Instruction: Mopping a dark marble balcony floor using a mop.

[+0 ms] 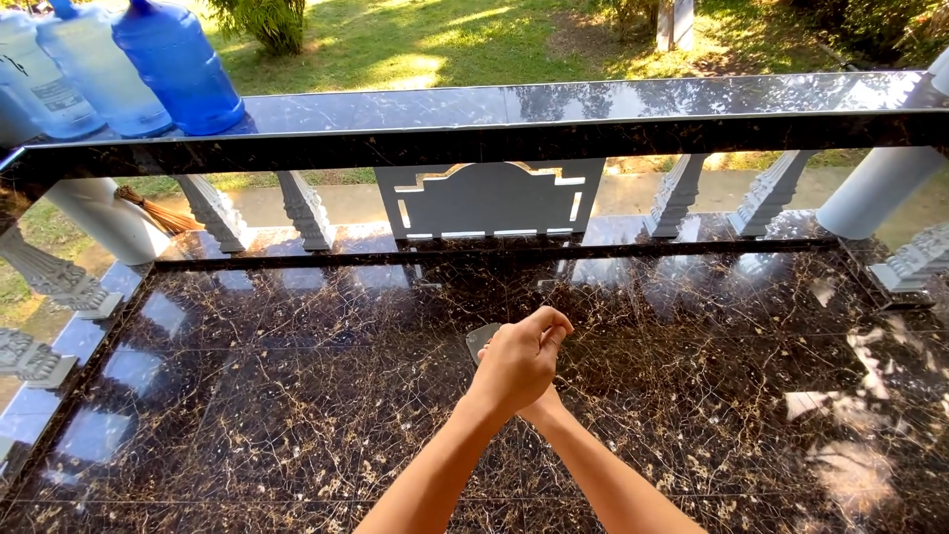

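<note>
My left hand [519, 361] is stretched out in front of me over the dark marble floor [297, 396], its fingers curled into a fist with thumb and forefinger pinched together. My right hand [544, 405] lies right under it and is almost wholly hidden; only the wrist and forearm show. A small grey rounded disc [479, 341] sticks out from behind the left side of the left hand. Which hand holds it cannot be seen.
A dark marble-topped railing [554, 109] on white balusters [306, 213] runs across ahead, with a white ornamental panel [489, 198] in the middle. Three blue water bottles [178, 69] stand on its left end. A broom [158, 213] lies at the left. Lawn lies beyond.
</note>
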